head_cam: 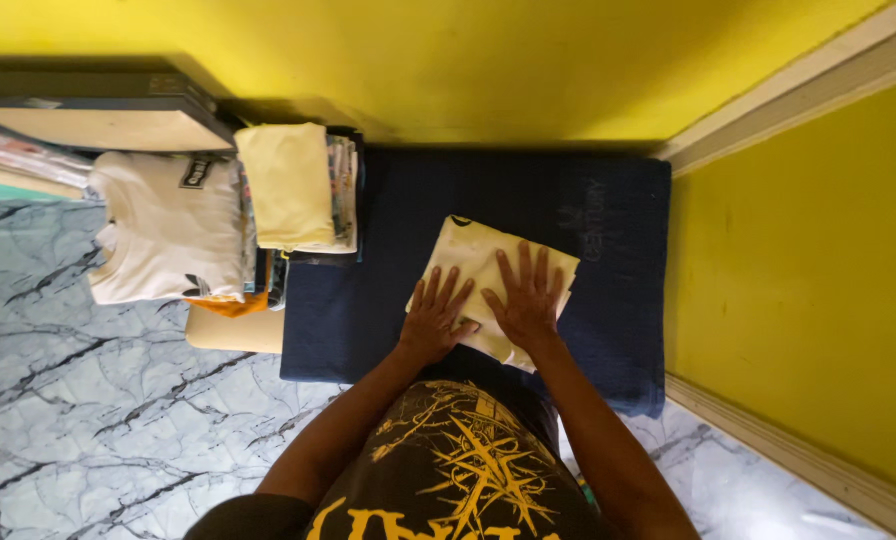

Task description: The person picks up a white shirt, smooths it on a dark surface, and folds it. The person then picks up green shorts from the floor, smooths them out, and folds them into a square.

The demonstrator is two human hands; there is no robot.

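Nearest the camera, a black shirt with a yellow print [458, 470] is seen on the person's chest, and from it both bare arms reach forward to a pale yellow garment [468, 255] that lies folded on a dark blue mat [608, 300]. The left hand [436, 320] is laid flat with fingers spread on the near left part of the garment, and the right hand [526, 300] is pressed flat with fingers spread on its middle; nothing is gripped by either. The garment is already brought down to a compact rectangle, slightly skewed, lying right of the mat's centre and closer to its near edge than to the wall. By the look of it the folding of this piece is nearly done and only smoothing is in hand; it has not yet been lifted to the stacks. On the far left corner of the mat a stack topped by a folded pale yellow cloth [288, 185] is seen, and just beside it, off the mat's left edge, a second stack topped by a folded white shirt [168, 235]. Behind these, flat boards or boxes [98, 115] are leaned by the yellow wall [468, 60]. No unfolded clothes can be seen on the marble floor [98, 400], so how many remain cannot be told.
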